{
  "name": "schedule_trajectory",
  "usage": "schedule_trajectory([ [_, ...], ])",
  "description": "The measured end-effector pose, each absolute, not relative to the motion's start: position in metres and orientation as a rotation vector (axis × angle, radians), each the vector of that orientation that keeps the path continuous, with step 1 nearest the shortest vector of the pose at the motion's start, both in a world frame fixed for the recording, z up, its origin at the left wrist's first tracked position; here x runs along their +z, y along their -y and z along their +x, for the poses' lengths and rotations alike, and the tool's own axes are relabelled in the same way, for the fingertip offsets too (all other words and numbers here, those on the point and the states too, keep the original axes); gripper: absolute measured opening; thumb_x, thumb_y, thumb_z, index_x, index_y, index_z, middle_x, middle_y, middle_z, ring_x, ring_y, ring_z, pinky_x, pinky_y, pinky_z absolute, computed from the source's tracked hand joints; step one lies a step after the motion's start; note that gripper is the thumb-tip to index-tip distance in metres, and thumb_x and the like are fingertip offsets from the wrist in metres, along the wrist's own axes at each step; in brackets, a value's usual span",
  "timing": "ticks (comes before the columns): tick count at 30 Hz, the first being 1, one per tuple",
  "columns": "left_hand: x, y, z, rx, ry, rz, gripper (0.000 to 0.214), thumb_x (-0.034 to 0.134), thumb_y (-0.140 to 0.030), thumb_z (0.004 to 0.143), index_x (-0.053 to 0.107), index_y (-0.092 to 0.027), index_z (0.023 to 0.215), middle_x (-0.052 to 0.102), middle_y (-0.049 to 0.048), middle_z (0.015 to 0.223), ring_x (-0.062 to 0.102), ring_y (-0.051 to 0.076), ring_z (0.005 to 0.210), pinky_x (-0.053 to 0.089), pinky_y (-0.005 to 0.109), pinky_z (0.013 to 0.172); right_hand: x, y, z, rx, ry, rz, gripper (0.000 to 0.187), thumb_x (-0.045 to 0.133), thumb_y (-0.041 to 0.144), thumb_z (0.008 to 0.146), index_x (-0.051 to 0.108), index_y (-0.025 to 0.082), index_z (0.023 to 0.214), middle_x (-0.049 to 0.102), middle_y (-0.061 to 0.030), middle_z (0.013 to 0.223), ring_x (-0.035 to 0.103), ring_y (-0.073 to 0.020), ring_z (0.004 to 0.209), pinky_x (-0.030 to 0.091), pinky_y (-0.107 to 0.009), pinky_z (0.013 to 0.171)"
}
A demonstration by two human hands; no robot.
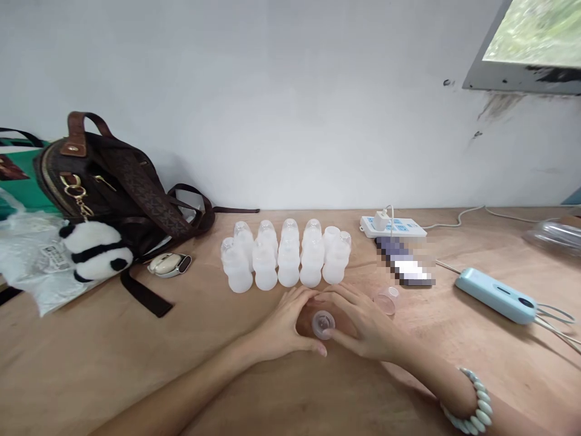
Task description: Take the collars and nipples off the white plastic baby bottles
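Observation:
My left hand (pixel 285 327) and my right hand (pixel 363 324) meet at the table's middle, fingers curled round a small clear bottle (pixel 322 324) whose top faces me. Both hands are closed on it. A loose clear cap (pixel 387 299) lies just right of my right hand. Behind the hands stand several small translucent white bottles (pixel 285 260) in two rows. A pale bead bracelet (pixel 472 406) is on my right wrist.
A brown backpack (pixel 113 181) with a panda plush (pixel 95 249) sits at the left, beside a plastic bag (pixel 31 254). A white power strip (pixel 393 227), a blurred item (pixel 406 261) and a light blue device (pixel 497 295) with cables lie at the right.

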State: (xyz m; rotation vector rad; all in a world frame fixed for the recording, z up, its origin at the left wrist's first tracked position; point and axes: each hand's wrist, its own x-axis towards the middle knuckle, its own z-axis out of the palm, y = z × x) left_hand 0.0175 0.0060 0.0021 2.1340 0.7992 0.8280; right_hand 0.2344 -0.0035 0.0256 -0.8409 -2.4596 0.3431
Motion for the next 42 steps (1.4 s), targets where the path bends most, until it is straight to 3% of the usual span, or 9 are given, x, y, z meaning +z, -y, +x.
schedule_trajectory([
  [5,0.002,-0.006,0.020,0.784,-0.865,2.143,0.061,0.085,-0.053,0.069,0.063,-0.024,0.117,0.062,0.0096,0.118,0.056,0.032,0.112,0.046,0.050,0.098,0.022,0.004,0.230,0.324,2.454,-0.869,0.005,0.054,0.016,0.090,0.059,0.019,0.091,0.063,-0.0069,0.089,0.061,-0.0219,0.079,0.051,-0.033,0.067],
  [10,0.003,-0.006,0.023,0.772,-0.899,2.162,0.034,0.084,-0.040,0.075,0.069,-0.022,0.100,0.062,0.0076,0.111,0.056,0.030,0.107,0.046,0.046,0.096,0.007,0.004,0.223,0.283,2.467,-0.886,0.015,0.048,0.011,0.094,0.055,0.020,0.085,0.061,-0.0042,0.085,0.060,-0.0174,0.072,0.050,-0.028,0.063],
  [15,0.005,-0.006,0.026,0.767,-0.908,2.175,0.027,0.085,-0.028,0.074,0.069,-0.021,0.094,0.064,0.0064,0.110,0.056,0.030,0.108,0.044,0.045,0.096,0.006,0.000,0.222,-0.055,2.503,-0.819,0.024,0.041,0.014,0.099,0.054,0.020,0.080,0.060,-0.0052,0.076,0.055,-0.0194,0.064,0.042,-0.030,0.054],
  [22,0.004,-0.003,0.026,0.728,-0.904,2.224,0.033,0.085,-0.030,0.075,0.068,-0.021,0.102,0.063,0.0065,0.113,0.054,0.029,0.110,0.040,0.044,0.101,0.018,0.000,0.220,-0.252,2.375,-0.675,0.032,0.037,0.013,0.101,0.054,0.019,0.074,0.056,-0.0030,0.068,0.050,-0.0171,0.061,0.037,-0.029,0.055],
  [28,0.006,-0.001,0.023,0.686,-0.892,2.263,0.033,0.080,-0.029,0.080,0.070,-0.024,0.111,0.059,0.0056,0.113,0.052,0.027,0.112,0.038,0.042,0.103,0.041,0.002,0.231,0.026,2.288,-0.823,0.026,0.045,0.022,0.100,0.054,0.020,0.075,0.059,-0.0007,0.068,0.051,-0.0135,0.057,0.036,-0.026,0.052],
  [33,0.009,0.000,0.021,0.599,-0.937,2.253,0.056,0.076,-0.031,0.084,0.057,-0.026,0.136,0.058,0.0082,0.121,0.050,0.029,0.117,0.036,0.047,0.105,0.077,-0.051,0.267,-0.049,1.907,-1.278,0.009,0.051,0.019,0.090,0.059,0.020,0.087,0.058,-0.0025,0.074,0.050,-0.0160,0.060,0.040,-0.029,0.058],
  [37,0.009,0.002,0.019,0.621,-0.933,2.204,0.074,0.081,-0.038,0.080,0.046,-0.026,0.144,0.059,0.0092,0.124,0.050,0.031,0.120,0.034,0.051,0.108,0.080,-0.103,0.274,0.087,2.068,-1.219,0.029,0.052,0.006,0.074,0.068,0.021,0.094,0.062,-0.0080,0.100,0.061,-0.0194,0.079,0.048,-0.031,0.067],
  [42,0.006,0.003,0.017,0.704,-0.910,2.137,0.070,0.082,-0.038,0.079,0.047,-0.027,0.139,0.060,0.0089,0.121,0.052,0.032,0.117,0.036,0.052,0.107,0.069,-0.123,0.272,0.203,2.090,-1.132,0.015,0.061,0.012,0.072,0.069,0.021,0.081,0.063,-0.0041,0.088,0.063,-0.0176,0.072,0.053,-0.030,0.064],
])
